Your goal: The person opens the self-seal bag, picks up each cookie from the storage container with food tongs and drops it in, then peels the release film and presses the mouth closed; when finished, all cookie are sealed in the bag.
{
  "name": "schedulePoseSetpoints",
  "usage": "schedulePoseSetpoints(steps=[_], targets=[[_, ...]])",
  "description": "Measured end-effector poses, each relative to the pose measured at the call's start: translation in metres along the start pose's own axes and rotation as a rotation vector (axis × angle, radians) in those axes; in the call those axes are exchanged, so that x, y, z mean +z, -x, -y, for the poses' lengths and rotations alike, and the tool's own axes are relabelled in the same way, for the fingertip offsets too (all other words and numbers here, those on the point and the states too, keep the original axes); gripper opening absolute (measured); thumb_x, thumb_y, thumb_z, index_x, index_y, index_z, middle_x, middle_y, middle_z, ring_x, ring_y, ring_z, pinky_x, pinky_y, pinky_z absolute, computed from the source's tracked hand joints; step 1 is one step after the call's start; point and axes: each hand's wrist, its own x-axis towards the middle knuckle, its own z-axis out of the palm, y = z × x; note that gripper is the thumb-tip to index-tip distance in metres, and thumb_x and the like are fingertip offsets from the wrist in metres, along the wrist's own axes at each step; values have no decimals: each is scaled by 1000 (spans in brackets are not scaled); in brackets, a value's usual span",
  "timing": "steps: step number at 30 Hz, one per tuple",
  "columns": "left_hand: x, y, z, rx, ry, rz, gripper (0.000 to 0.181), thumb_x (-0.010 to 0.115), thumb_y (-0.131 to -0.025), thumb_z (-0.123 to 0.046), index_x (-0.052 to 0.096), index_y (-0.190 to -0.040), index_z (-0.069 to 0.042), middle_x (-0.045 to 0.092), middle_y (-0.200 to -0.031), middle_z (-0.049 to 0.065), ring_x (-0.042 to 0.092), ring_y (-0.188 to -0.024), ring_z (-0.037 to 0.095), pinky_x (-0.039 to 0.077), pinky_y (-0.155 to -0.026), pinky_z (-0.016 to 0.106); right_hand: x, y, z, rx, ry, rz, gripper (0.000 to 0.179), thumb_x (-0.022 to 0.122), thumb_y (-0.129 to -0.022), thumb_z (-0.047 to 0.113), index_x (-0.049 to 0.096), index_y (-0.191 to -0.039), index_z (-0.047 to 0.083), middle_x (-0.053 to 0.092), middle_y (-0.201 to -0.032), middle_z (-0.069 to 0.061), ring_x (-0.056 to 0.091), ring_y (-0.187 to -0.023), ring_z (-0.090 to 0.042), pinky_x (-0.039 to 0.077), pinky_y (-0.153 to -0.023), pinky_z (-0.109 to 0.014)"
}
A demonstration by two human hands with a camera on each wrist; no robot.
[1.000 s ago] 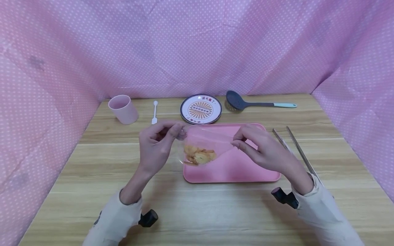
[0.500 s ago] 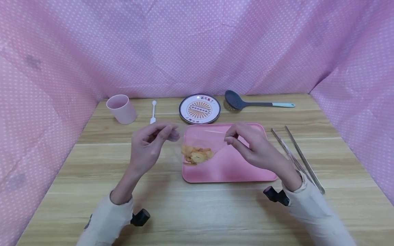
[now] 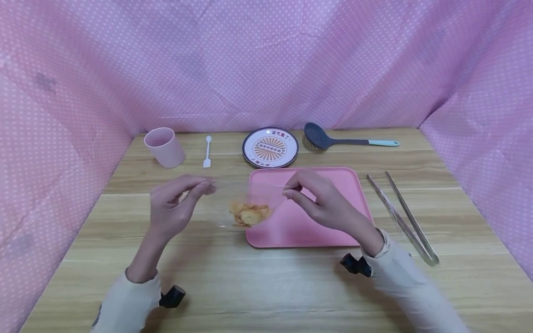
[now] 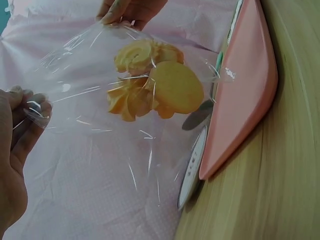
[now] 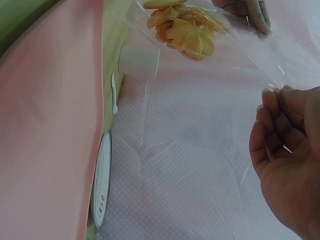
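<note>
A clear plastic bag with several yellow cookies at its bottom hangs stretched between my two hands. My left hand pinches one upper corner between thumb and fingers. At the opposite upper corner, my right hand pinches the film with thumb and forefinger. In the left wrist view the piped cookies show through the film, one with its flat face outward. The bag hangs over the left edge of a pink tray, above the table.
Behind the tray lies a patterned plate. A slotted spoon is to its right, and a small white scraper and pink cup to its left. Metal tongs lie right of the tray. A pink dotted cloth surrounds the table.
Both hands have moved left with the bag of cookies, from above the tray to its left edge. The tongs at the right are now fully uncovered.
</note>
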Motion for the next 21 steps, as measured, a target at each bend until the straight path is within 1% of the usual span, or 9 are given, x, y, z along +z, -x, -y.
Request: schedulePoseSetpoints(steps=[3, 5, 7, 11, 15, 17, 21], targets=[[-9, 5, 1, -21, 26, 8, 25, 72, -99, -9, 73, -91, 15, 76, -83, 11, 73, -80, 8, 59, -76, 19, 7, -3, -1, 3, -18, 8, 5, 66, -102, 4, 64, -98, 5, 64, -90, 0, 59, -84, -14, 50, -74, -24], [-14, 9, 1, -27, 66, 6, 20, 73, -97, -4, 73, -91, 15, 75, -83, 11, 73, -79, 9, 59, -76, 19, 12, -4, 0, 5, -34, 16, 12, 69, -96, -6, 64, -97, 5, 64, -90, 0, 60, -85, -14, 51, -74, -24], [-19, 13, 1, -29, 118, 3, 15, 73, -95, 2, 73, -90, 15, 75, -82, 12, 72, -78, 10, 59, -75, 19, 16, -6, 0, 2, -45, 24, 18, 70, -92, -11, 64, -97, 5, 64, -90, 0, 60, -85, -14, 52, -73, -24], [-27, 19, 1, -25, 192, -9, 12, 73, -94, 6, 72, -89, 17, 75, -81, 14, 72, -77, 12, 59, -74, 17, 25, -8, 1, -3, -81, 41, 19, 71, -91, -12, 65, -98, 5, 65, -91, 0, 61, -85, -13, 54, -74, -25], [-33, 22, 2, -34, 223, -17, 15, 72, -95, 5, 71, -87, 18, 75, -79, 13, 73, -75, 11, 59, -72, 16, 31, -8, 1, 21, -124, 68, 18, 71, -92, -10, 65, -99, 6, 65, -92, 1, 62, -86, -13, 55, -74, -27], [-35, 25, 3, -48, 231, -14, 14, 71, -95, 6, 71, -87, 19, 75, -78, 13, 73, -74, 11, 59, -71, 17, 35, -7, 0, 46, -142, 84, 18, 71, -92, -10, 65, -99, 6, 66, -92, 0, 62, -86, -13, 55, -74, -27], [-39, 35, 7, -98, 230, -2, 8, 68, -93, 12, 71, -91, 18, 74, -78, 14, 73, -73, 11, 59, -69, 17, 43, -5, -4, 99, -153, 107, 16, 70, -94, -9, 65, -98, 6, 66, -92, -1, 61, -85, -13, 54, -73, -27]])
